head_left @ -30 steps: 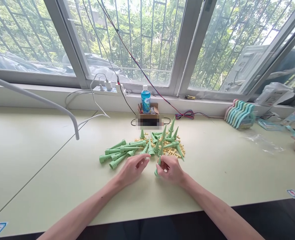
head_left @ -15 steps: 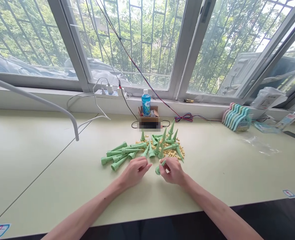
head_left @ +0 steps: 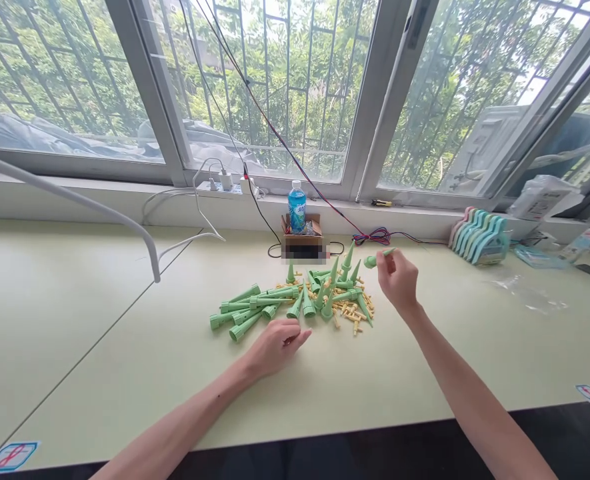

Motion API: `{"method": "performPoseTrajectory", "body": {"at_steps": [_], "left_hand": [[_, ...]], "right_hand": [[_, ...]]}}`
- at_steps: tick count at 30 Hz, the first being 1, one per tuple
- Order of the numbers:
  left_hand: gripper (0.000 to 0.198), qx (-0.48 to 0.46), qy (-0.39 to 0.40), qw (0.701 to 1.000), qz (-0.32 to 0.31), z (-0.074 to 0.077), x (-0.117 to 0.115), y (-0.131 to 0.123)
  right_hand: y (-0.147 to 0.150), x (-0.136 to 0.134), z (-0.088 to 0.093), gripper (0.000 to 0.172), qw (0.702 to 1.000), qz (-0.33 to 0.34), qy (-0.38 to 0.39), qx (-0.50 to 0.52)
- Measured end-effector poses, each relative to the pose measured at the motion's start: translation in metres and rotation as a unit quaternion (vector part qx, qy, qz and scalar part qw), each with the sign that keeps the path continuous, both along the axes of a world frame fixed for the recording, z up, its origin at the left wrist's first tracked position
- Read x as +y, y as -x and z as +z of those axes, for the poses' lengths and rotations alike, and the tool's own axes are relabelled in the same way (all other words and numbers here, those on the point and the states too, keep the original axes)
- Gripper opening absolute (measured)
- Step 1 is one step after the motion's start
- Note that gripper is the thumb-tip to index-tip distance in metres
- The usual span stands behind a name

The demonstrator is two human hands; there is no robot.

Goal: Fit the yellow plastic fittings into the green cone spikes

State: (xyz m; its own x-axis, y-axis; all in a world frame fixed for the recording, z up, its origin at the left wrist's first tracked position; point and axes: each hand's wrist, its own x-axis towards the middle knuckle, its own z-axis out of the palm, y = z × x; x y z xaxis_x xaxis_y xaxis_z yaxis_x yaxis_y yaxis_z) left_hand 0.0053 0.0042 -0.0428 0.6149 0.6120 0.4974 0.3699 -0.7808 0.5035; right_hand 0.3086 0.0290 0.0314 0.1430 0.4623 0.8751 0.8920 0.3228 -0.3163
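My right hand (head_left: 399,277) is raised over the table, right of the pile, pinching a green plant watering spike (head_left: 370,262). The spike's wider end points left, out past the fingertips. My left hand (head_left: 276,345) rests near the pile's front edge with its fingers curled in. Whatever it may hold is hidden. In front of it lie several hollow green spikes (head_left: 245,327), heaped towards the left. Other green spikes (head_left: 347,260) stand point up at the back and right. Small yellow plastic valves (head_left: 347,310) are scattered among and beside them.
Behind the pile, a bottle of blue liquid (head_left: 297,208) stands in a small cardboard box (head_left: 317,227). Coiled cable (head_left: 375,236) and pastel hangers (head_left: 479,237) lie farther right, near clear plastic film (head_left: 529,293). A white tube (head_left: 125,220) juts in from the left.
My right hand has moved up and to the right with the green watering spike, away from my left hand. My left hand stays nearly in place.
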Motion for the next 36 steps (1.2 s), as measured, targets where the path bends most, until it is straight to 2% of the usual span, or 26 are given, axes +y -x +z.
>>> {"method": "performPoseTrajectory", "body": {"at_steps": [4, 10, 21, 31, 36], "left_hand": [[0.048, 0.009, -0.001, 1.0, -0.008, -0.001, 0.001, 0.0], [0.049, 0.006, -0.004, 1.0, -0.005, -0.001, -0.001, 0.0], [0.048, 0.012, -0.003, 1.0, -0.006, 0.0, -0.001, -0.002], [0.049, 0.017, 0.004, 1.0, -0.005, 0.002, -0.003, -0.003], [0.049, 0.02, 0.008, 1.0, -0.01, 0.003, -0.003, -0.004]], "right_hand": [[-0.015, 0.026, 0.013, 0.038, 0.996, 0.011, 0.087, 0.014], [-0.015, 0.046, 0.011, 0.042, 0.99, 0.023, 0.142, -0.004], [-0.015, 0.054, -0.006, 0.031, 0.976, 0.025, 0.214, -0.007], [-0.012, 0.058, -0.005, 0.031, 0.973, 0.015, 0.23, -0.014], [-0.014, 0.062, -0.01, 0.031, 0.969, 0.015, 0.246, -0.012]]}}
